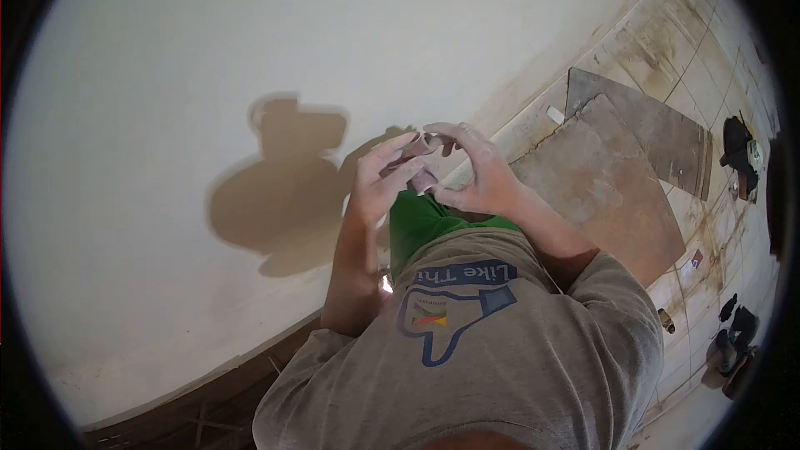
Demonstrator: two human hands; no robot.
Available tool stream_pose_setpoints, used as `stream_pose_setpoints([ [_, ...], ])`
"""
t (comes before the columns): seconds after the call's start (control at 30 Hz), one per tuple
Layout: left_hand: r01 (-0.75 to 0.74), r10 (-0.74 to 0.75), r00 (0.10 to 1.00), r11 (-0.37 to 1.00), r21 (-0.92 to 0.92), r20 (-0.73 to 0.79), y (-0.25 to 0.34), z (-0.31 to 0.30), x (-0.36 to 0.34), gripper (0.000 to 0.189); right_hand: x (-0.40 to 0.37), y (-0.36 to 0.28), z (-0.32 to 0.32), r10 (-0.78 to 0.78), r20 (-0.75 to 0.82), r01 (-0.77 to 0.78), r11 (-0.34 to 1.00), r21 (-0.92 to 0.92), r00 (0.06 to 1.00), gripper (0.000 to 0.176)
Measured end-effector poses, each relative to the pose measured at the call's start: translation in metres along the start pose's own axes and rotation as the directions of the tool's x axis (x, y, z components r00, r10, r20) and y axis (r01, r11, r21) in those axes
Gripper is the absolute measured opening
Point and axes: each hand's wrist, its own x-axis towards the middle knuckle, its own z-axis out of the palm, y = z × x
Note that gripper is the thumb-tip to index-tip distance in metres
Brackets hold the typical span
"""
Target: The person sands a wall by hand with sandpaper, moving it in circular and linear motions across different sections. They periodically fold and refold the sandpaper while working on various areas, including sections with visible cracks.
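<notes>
Both my hands are raised in front of me, close to a plain white wall [250, 50], and between them is a small brown scrap [423, 177]; I cannot tell what it is made of. My left hand [379, 187] has its fingers curled round the near side of it, and my right hand [479, 175] pinches it from the other side, thumb below and fingers arched over the top. Neither hand is spread open. Their shadow [283, 183] falls on the wall just to the left, a dark lump with a squarer shape above it. Below my wrists are my green trousers [417, 225] and my grey shirt [517, 367], which fills the bottom of the view and hides the ground at my feet. On the shirt, blue letters read "Like Thi", the rest lost in a fold, above a blue outline of a thumb sign [446, 317]. To the right, stained floor tiles [667, 42] run along the wall, with a brown board [617, 192] lying partly over a grey sheet [667, 129]. Some dark things [737, 150] lie at the far right, too small to make out.
</notes>
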Motion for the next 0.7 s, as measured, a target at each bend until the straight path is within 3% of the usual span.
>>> stream_pose_setpoints([
  [0.13,-0.043,0.056,0.992,0.993,-0.110,0.116,0.000,-0.003,-0.001,0.045,0.001,0.005,-0.005,0.009,-0.134,-0.003,0.999,0.045,0.991,0.065],
  [0.23,-0.146,0.136,0.978,0.988,0.055,0.157,-0.009,0.003,0.004,0.048,0.006,0.007,-0.012,0.059,-0.051,-0.055,0.995,0.087,0.997,0.059],
  [0.33,-0.197,0.174,0.980,0.921,0.336,0.097,-0.006,-0.005,0.008,0.043,0.020,0.022,-0.023,0.062,0.025,-0.064,0.993,0.102,0.998,0.057],
  [0.37,-0.188,0.171,0.981,0.942,0.278,0.087,-0.005,-0.010,0.009,0.041,0.028,0.031,-0.030,0.052,0.036,-0.055,0.994,0.098,0.998,0.056],
  [0.4,-0.179,0.165,0.983,0.959,0.219,0.080,-0.002,-0.018,0.009,0.039,0.039,0.040,-0.036,0.014,-0.107,-0.002,0.994,0.111,0.994,0.048],
  [0.47,-0.172,0.163,0.984,0.973,0.154,0.070,0.001,-0.036,0.006,0.035,0.064,0.059,-0.044,0.162,-0.431,-0.013,0.944,0.329,0.887,0.034],
  [0.57,-0.162,0.159,0.987,0.978,0.133,0.030,0.002,-0.050,-0.001,0.030,0.104,0.120,-0.015,-0.035,-0.872,-0.002,0.999,-0.041,0.489,0.025],
  [0.63,-0.127,0.130,0.991,0.983,0.135,-0.019,0.015,-0.046,-0.002,0.028,0.111,0.094,0.024,-0.278,-0.654,0.068,0.942,-0.328,0.703,0.024],
  [0.7,-0.119,0.131,0.989,0.980,0.160,-0.068,0.009,-0.054,-0.001,0.028,0.096,0.054,0.049,-0.484,-0.437,0.428,0.875,-0.226,0.759,0.021],
])
